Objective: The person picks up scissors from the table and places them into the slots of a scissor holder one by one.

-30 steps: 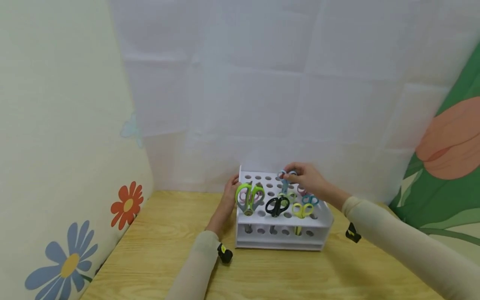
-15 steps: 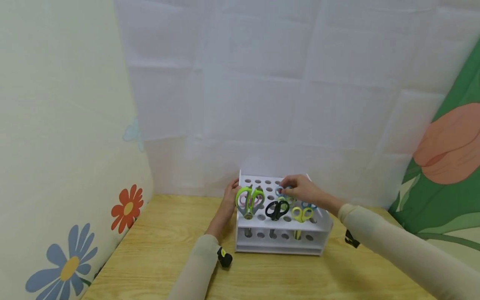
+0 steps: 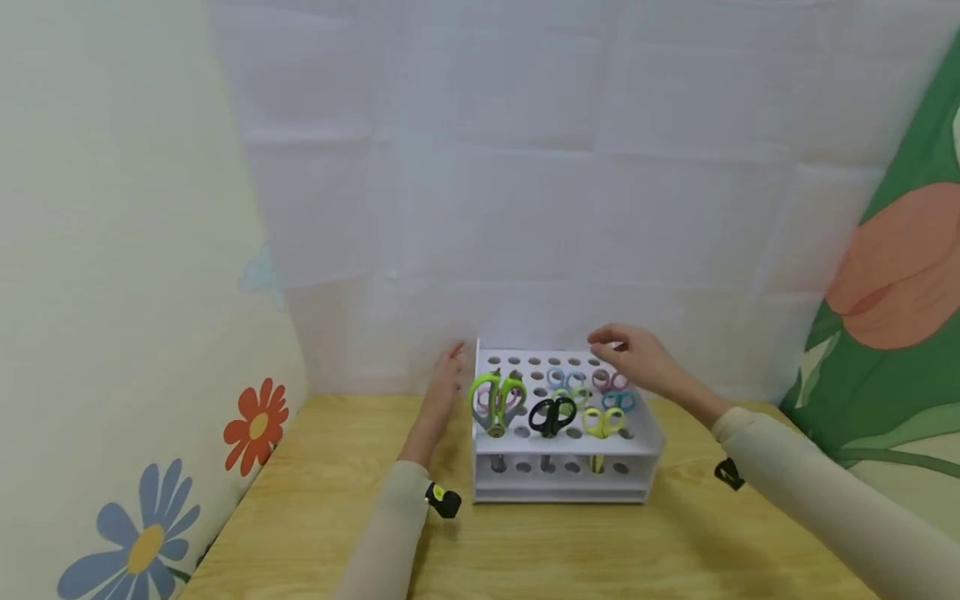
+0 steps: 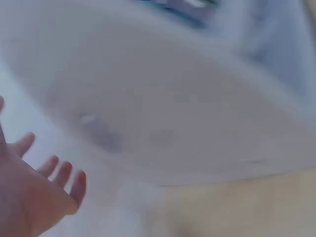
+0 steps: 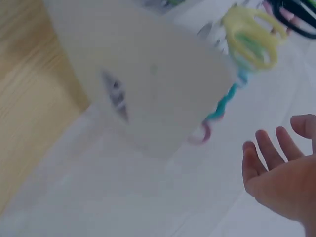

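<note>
A white rack [image 3: 558, 446] with rows of round holes holds several scissors, handles up. Light-blue scissors [image 3: 556, 380] sit in its back part, near pink scissors [image 3: 602, 382] and teal scissors [image 3: 610, 402]. Along the front are green-and-grey scissors [image 3: 497, 423], black scissors [image 3: 538, 417] and yellow scissors [image 3: 593, 423]. My right hand [image 3: 637, 358] is raised over the rack's back right corner, holding nothing; the right wrist view shows its fingers loosely bent. Just off the rack's left side, my left hand [image 3: 441, 387] has its fingers spread and relaxed.
The rack stands on a wooden table [image 3: 330, 500] close to a white cloth backdrop [image 3: 510, 217]. A flower-patterned panel [image 3: 135, 333] rises at the left, and a green floral one [image 3: 892, 350] at the right.
My right hand lowered the light-blue scissors into the rack, let go and moved up to the right. My left hand came away from the rack's left side.
</note>
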`<state>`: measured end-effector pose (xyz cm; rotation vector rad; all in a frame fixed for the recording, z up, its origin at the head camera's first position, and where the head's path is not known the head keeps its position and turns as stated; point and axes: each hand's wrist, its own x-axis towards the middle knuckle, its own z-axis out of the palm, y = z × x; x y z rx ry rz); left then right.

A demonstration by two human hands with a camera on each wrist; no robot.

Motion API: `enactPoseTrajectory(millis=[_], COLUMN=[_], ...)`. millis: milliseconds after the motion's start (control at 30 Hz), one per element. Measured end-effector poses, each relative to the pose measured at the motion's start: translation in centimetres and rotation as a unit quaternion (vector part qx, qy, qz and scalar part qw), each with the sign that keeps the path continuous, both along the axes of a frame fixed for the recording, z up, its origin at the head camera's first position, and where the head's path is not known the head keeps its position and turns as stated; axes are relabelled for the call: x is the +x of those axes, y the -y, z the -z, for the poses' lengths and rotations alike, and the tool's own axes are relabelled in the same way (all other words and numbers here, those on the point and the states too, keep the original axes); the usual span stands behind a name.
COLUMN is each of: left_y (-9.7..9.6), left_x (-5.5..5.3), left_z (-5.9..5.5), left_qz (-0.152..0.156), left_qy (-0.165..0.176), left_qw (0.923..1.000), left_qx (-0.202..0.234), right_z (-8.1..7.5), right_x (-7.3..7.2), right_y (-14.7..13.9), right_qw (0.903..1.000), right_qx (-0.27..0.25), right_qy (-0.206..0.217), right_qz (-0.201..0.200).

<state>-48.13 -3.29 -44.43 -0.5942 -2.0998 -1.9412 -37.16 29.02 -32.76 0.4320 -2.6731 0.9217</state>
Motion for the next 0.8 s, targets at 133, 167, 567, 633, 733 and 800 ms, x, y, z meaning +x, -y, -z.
enactPoseTrajectory(millis=[133, 167, 567, 633, 733, 800], left_y=[5.1, 6.6, 21.4, 22.3, 22.7, 22.7], left_x=[1.2, 1.6, 3.6, 4.0, 4.1, 4.1], left_z=[-3.3, -4.0, -2.0, -1.0, 0.3, 0.7], left_qz=[-0.052, -0.07, -0.175, -0.153, -0.129, -0.122], left_qy=[-0.029, -0.031, 0.012, 0.036, 0.054, 0.059], left_qw=[0.9951, 0.9911, 0.8361, 0.8218, 0.8131, 0.8127], left_qx=[-0.079, -0.109, -0.52, -0.548, -0.565, -0.567], right_z=[0.6, 0.9, 8.1, 9.5, 10.9, 11.2], right_x=[0.0, -0.1, 0.3, 1.0, 1.9, 2.3], right_y=[-3.8, -4.8, -14.8, -15.7, -16.6, -16.9], right_qw=[0.9945, 0.991, 0.9597, 0.9587, 0.9604, 0.9607], right_qx=[0.04, 0.061, 0.218, 0.215, 0.2, 0.195], right_qy=[-0.058, -0.069, 0.052, 0.071, 0.087, 0.092], right_qz=[0.078, 0.097, 0.17, 0.172, 0.173, 0.175])
